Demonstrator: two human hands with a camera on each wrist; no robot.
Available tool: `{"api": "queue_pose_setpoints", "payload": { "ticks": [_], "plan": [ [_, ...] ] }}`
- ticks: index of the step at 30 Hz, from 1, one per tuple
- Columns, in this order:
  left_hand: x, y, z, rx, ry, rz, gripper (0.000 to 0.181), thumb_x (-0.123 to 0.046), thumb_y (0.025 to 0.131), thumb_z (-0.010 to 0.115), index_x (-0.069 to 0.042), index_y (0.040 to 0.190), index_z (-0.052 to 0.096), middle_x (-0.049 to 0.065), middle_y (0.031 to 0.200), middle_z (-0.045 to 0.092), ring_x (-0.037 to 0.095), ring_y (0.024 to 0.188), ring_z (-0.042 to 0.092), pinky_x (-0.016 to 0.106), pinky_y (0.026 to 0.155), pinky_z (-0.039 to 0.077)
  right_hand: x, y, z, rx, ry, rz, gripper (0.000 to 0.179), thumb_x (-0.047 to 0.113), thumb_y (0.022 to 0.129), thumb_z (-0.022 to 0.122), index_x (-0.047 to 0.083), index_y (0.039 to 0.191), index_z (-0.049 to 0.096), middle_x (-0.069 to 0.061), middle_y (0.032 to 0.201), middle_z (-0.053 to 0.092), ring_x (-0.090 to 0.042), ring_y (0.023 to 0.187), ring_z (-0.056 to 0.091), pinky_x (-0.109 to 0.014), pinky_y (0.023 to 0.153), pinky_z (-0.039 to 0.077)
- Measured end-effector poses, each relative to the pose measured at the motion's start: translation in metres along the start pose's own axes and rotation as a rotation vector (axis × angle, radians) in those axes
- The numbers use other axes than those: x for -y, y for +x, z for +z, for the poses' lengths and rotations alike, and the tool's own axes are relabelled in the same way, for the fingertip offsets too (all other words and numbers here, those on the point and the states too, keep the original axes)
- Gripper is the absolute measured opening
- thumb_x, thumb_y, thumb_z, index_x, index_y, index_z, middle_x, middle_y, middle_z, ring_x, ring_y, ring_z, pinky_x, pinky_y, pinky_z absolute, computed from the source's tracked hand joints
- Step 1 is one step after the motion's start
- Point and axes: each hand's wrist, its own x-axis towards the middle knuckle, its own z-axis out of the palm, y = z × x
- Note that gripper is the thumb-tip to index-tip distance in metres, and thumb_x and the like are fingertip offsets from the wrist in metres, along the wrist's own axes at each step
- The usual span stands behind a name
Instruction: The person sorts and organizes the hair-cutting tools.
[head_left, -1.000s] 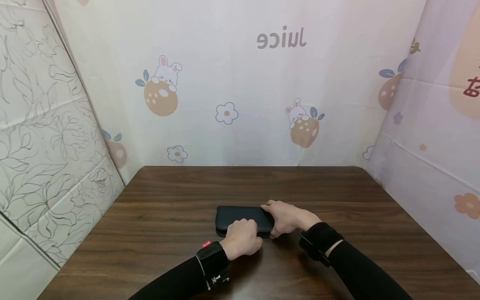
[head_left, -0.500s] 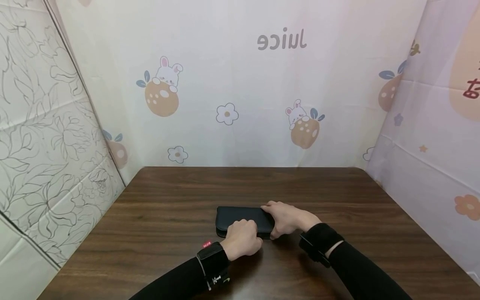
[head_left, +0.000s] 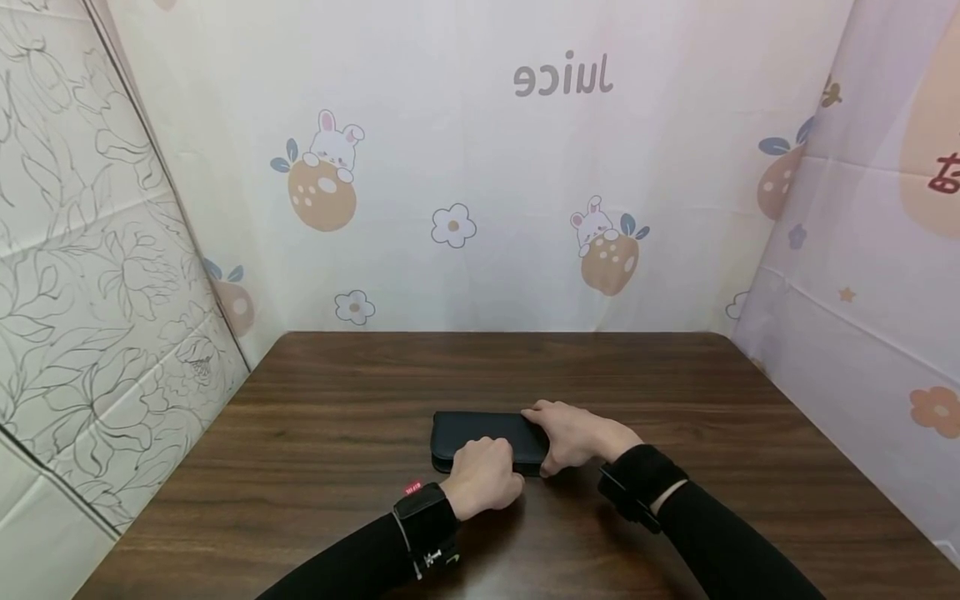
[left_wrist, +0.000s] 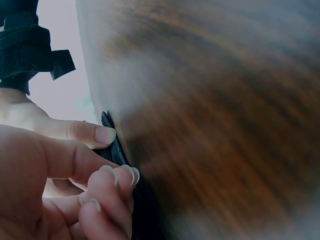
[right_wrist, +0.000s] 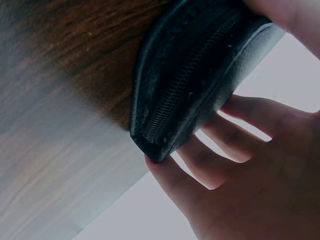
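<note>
A black zip-around wallet [head_left: 468, 427] lies flat on the brown wooden table, its long side facing me. My left hand [head_left: 485, 477] is at the wallet's front edge, fingers curled. In the left wrist view, that hand's fingertips [left_wrist: 131, 174] pinch at the zipped edge; whatever sits between them is hidden. The right hand [head_left: 577, 433] grips the wallet's right end, thumb at the near edge and fingers at the far one. Closed zipper teeth [right_wrist: 175, 90] run along the wallet's side in the right wrist view, with several right-hand fingers [right_wrist: 227, 137] spread across its cover.
The wooden table [head_left: 337, 383] stretches around the wallet on every side. Behind it hangs a pale curtain [head_left: 450, 150] printed with rabbits and fruit. White patterned sheets flank the left [head_left: 97, 250] and right [head_left: 862, 250] sides.
</note>
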Motion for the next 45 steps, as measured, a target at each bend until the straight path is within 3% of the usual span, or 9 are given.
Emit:
{"api": "queue_pose_setpoints", "payload": {
  "ticks": [14, 19, 24, 35, 45],
  "plan": [
    [0.0005, 0.0008, 0.0026, -0.006, -0.023, -0.003, 0.023, -0.015, 0.084, 0.069, -0.012, 0.064, 0.058, -0.001, 0.057, 0.047, 0.017, 0.049, 0.047, 0.03, 0.046, 0.037, -0.0004, 0.0002, 0.0008, -0.002, 0.003, 0.024, 0.087, 0.018, 0.076, 0.087, 0.005, 0.151, 0.046, -0.012, 0.151, 0.045, -0.028, 0.125, 0.05, -0.048, 0.1, 0.045],
    [0.0005, 0.0025, 0.0033, -0.02, -0.016, -0.021, 0.013, -0.017, 0.084, 0.071, -0.005, 0.081, 0.067, 0.001, 0.063, 0.052, 0.018, 0.053, 0.05, 0.032, 0.049, 0.04, 0.0006, -0.0002, -0.0004, -0.005, -0.01, 0.014, 0.088, 0.017, 0.075, 0.088, 0.005, 0.151, 0.047, -0.012, 0.148, 0.047, -0.026, 0.119, 0.051, -0.047, 0.096, 0.046],
    [-0.0014, 0.004, 0.0012, -0.016, -0.026, -0.031, 0.018, -0.016, 0.085, 0.071, 0.0, 0.092, 0.07, 0.003, 0.065, 0.053, 0.02, 0.053, 0.05, 0.033, 0.049, 0.039, 0.0022, -0.0001, -0.0012, -0.008, -0.021, -0.001, 0.087, 0.017, 0.074, 0.089, 0.003, 0.15, 0.047, -0.012, 0.143, 0.05, -0.026, 0.115, 0.052, -0.046, 0.092, 0.047],
    [-0.0044, 0.0056, 0.0028, -0.01, -0.099, -0.034, 0.009, -0.008, 0.085, 0.071, 0.0, 0.089, 0.07, 0.003, 0.062, 0.052, 0.019, 0.049, 0.049, 0.03, 0.045, 0.037, 0.0029, 0.0015, 0.0003, -0.005, -0.028, -0.002, 0.088, 0.017, 0.075, 0.089, 0.002, 0.15, 0.047, -0.014, 0.148, 0.047, -0.03, 0.125, 0.051, -0.048, 0.097, 0.046],
    [-0.0067, 0.0056, 0.002, -0.025, -0.072, -0.002, 0.005, -0.003, 0.085, 0.07, 0.001, 0.088, 0.071, 0.002, 0.062, 0.053, 0.017, 0.051, 0.05, 0.029, 0.047, 0.04, 0.0026, 0.0029, 0.0003, 0.008, -0.029, 0.0, 0.088, 0.016, 0.075, 0.09, 0.002, 0.151, 0.046, -0.014, 0.147, 0.047, -0.029, 0.123, 0.052, -0.047, 0.097, 0.047]
  ]
}}
